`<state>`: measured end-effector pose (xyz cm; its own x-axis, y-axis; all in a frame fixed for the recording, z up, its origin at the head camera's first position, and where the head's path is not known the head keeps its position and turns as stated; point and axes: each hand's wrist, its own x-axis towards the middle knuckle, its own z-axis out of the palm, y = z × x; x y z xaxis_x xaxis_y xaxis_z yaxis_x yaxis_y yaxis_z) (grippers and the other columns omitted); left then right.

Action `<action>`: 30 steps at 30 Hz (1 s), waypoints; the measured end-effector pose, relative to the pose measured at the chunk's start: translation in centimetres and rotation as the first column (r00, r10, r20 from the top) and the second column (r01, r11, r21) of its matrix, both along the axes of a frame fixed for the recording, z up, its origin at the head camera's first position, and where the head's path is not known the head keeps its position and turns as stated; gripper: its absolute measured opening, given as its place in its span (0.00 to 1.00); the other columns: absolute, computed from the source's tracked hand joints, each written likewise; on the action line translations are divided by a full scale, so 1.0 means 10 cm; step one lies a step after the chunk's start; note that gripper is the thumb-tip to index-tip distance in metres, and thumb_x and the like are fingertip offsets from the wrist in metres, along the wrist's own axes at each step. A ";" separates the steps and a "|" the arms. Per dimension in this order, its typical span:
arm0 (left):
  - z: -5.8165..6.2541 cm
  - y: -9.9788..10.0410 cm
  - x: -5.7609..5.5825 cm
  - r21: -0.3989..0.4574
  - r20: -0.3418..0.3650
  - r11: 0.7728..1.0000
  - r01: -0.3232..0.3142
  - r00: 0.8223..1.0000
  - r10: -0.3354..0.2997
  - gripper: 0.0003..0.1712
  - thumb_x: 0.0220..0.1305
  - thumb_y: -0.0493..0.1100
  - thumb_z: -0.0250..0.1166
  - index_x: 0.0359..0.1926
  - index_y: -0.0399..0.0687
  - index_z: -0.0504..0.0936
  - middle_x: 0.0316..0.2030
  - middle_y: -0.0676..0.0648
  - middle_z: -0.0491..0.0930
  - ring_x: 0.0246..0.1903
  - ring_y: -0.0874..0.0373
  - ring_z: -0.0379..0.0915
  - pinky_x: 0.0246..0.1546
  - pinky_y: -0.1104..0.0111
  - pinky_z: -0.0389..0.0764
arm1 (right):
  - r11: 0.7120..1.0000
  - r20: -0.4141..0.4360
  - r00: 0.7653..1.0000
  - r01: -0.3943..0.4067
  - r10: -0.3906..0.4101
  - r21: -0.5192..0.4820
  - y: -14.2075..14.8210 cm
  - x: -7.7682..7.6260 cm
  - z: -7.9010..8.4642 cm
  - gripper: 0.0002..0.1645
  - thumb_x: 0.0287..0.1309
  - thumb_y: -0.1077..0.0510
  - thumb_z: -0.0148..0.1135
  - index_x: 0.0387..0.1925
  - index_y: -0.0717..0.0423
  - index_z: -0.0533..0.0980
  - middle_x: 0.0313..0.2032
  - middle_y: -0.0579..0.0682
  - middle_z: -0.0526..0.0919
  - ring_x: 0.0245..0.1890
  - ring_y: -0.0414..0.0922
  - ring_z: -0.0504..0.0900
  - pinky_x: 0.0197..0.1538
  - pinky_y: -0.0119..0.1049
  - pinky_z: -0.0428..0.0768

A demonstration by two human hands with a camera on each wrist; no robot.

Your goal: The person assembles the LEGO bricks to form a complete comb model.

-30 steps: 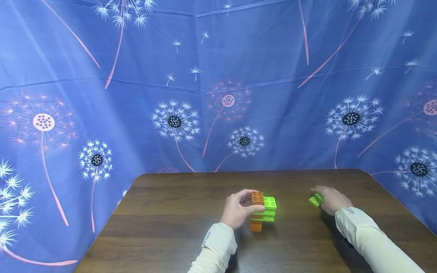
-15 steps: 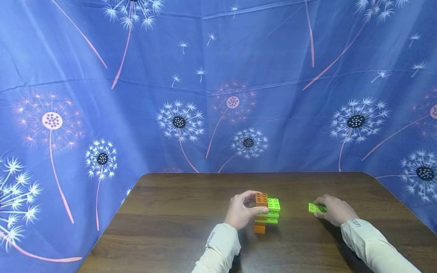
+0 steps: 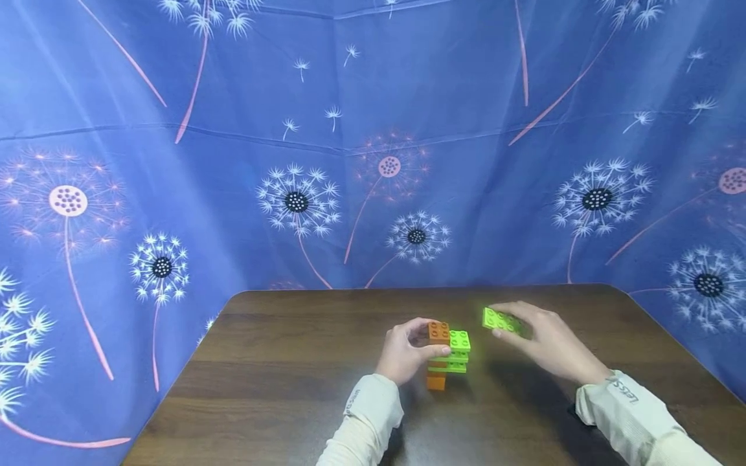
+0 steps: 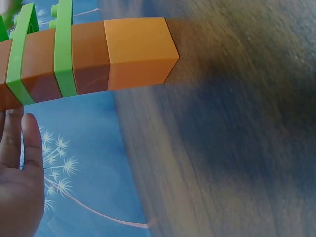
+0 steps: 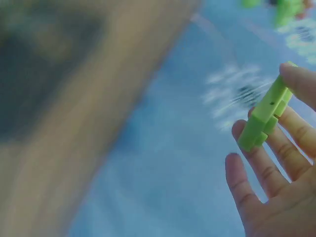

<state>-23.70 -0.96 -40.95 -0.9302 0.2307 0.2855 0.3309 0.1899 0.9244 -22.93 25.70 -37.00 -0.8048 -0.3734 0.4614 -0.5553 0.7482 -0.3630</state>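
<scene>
A tower of orange bricks (image 3: 436, 382) with flat green plates (image 3: 460, 340) sticking out to the right stands upright at the middle of the table. My left hand (image 3: 403, 355) grips its upper part from the left, thumb in front. The left wrist view shows the orange bottom brick (image 4: 140, 52) and green layers (image 4: 64, 54) between the orange ones. My right hand (image 3: 548, 338) pinches a loose, studded green brick (image 3: 500, 320) above the table, to the right of the tower and apart from it. In the right wrist view this thin green brick (image 5: 264, 116) lies between thumb and fingertips.
The brown wooden table (image 3: 280, 375) has rounded far corners. Right behind it hangs a blue cloth (image 3: 361, 97) printed with dandelions.
My right hand has lifted the green brick off the table and carried it left towards the tower. My left hand keeps its grip on the tower.
</scene>
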 end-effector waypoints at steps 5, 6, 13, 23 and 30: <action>0.01 -0.02 -0.03 -0.017 -0.012 1.000 -0.009 1.000 0.009 0.21 0.52 0.36 0.79 0.49 0.41 0.87 0.41 0.46 0.88 0.41 0.54 0.86 0.45 0.69 0.83 | 0.993 -0.006 0.994 -0.111 0.111 -0.028 -0.36 0.06 0.28 0.26 0.65 0.51 0.68 0.62 0.54 0.78 0.56 0.53 0.84 0.56 0.57 0.82 0.57 0.62 0.77; 0.01 -0.02 -0.03 -0.020 -0.014 1.000 -0.008 1.000 0.007 0.21 0.52 0.37 0.79 0.49 0.41 0.86 0.41 0.45 0.88 0.41 0.54 0.86 0.45 0.69 0.83 | 0.991 -0.003 0.991 -0.132 0.132 -0.026 -0.42 0.06 0.32 0.26 0.65 0.51 0.68 0.62 0.54 0.78 0.57 0.53 0.84 0.56 0.57 0.81 0.57 0.62 0.76; 0.00 0.00 -0.02 -0.023 -0.011 1.000 0.008 1.000 -0.009 0.22 0.53 0.37 0.79 0.50 0.40 0.86 0.43 0.44 0.88 0.43 0.51 0.86 0.46 0.66 0.83 | 0.974 0.027 0.976 -0.217 0.216 0.063 -0.68 0.02 0.41 0.25 0.61 0.57 0.71 0.59 0.56 0.80 0.54 0.53 0.85 0.54 0.55 0.83 0.57 0.58 0.78; -0.01 0.00 -0.02 -0.006 -0.014 1.000 0.021 1.000 -0.021 0.20 0.53 0.36 0.79 0.48 0.40 0.86 0.43 0.42 0.88 0.42 0.50 0.86 0.46 0.67 0.84 | 0.959 0.134 0.966 -0.240 0.221 0.152 -0.76 -0.03 0.45 0.23 0.61 0.55 0.71 0.57 0.56 0.82 0.50 0.51 0.87 0.49 0.52 0.85 0.53 0.54 0.81; -0.02 -0.01 -0.03 0.006 -0.009 1.000 0.022 1.000 -0.022 0.20 0.54 0.37 0.79 0.48 0.40 0.87 0.44 0.44 0.88 0.42 0.53 0.87 0.45 0.69 0.84 | 0.948 0.180 0.967 -0.221 0.181 0.230 -0.83 -0.04 0.58 0.24 0.59 0.53 0.73 0.56 0.54 0.83 0.50 0.52 0.87 0.50 0.52 0.85 0.53 0.54 0.81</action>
